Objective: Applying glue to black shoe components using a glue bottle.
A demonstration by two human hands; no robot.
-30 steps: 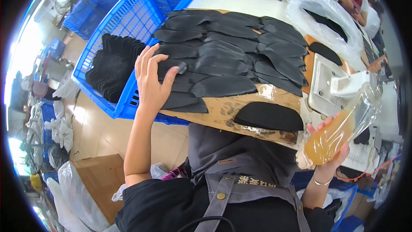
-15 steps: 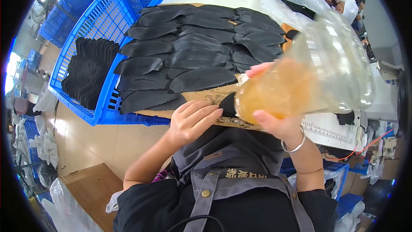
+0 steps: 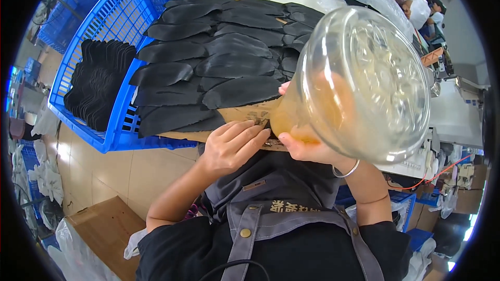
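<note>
Clamping my R hand round btl over near edge of board; my L hand, fingers together there, can't tell if pinching. Black pcs already laid in rows, stack in basket; can't tell what's left. Btl's clear, base up, amber liquid low inside.

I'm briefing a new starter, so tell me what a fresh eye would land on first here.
Probably the big clear bottle with amber contents, tipped with its base toward the camera, right of centre, in the right hand. Next, the black leaf-shaped pieces overlapping in rows on the brown board, with the left hand at its near edge. At left, the blue basket holds a wavy-edged black stack.
</note>
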